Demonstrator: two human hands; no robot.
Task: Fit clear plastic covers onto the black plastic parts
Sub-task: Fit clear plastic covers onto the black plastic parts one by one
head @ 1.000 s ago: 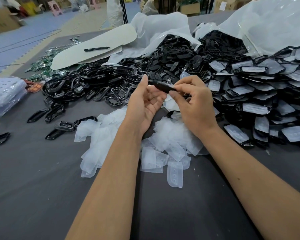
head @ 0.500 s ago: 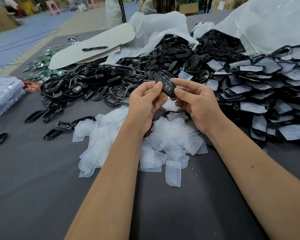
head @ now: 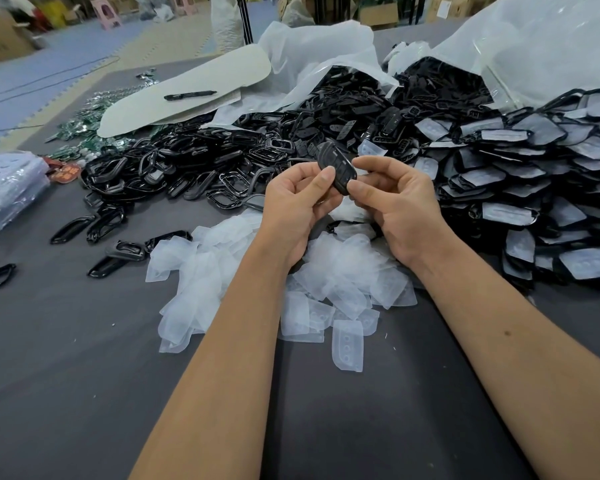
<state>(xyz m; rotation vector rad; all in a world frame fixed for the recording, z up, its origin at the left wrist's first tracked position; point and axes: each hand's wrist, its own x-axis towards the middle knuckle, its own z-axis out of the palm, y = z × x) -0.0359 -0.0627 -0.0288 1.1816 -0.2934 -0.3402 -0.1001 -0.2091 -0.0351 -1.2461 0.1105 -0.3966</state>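
Your left hand and right hand both pinch one black part, raised above pile of clear covers on grey worktop. Bare black parts heaped behind; covered ones stacked to your right

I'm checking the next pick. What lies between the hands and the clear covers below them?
Nothing visible. Both hands, left hand and right hand, hold one black part in the air above the clear covers, which lie uncovered on the table.
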